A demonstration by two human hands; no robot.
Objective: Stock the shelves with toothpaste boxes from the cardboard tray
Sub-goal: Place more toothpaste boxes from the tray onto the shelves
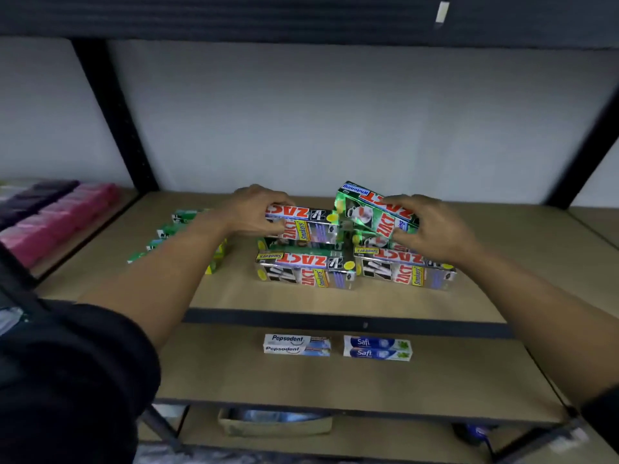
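Observation:
Silver Zact toothpaste boxes [303,269] lie in two stacks near the front of the wooden shelf [268,299]. My left hand [254,212] grips a silver Zact box [308,221] resting on top of the left stack. My right hand [432,226] holds a green Zact Whitening box [368,205] tilted above the right stack [407,271], with another green box under it. A cardboard tray [274,425] with pale packages in it sits on the lowest level, partly hidden by the shelf edge.
Green boxes [174,231] lie in a row at the shelf's left, behind my left forearm. Pink and purple packs [57,212] fill the neighbouring bay. On the shelf below lie Pepsodent boxes [296,344] and Safi boxes [376,348]. Black uprights frame the bay.

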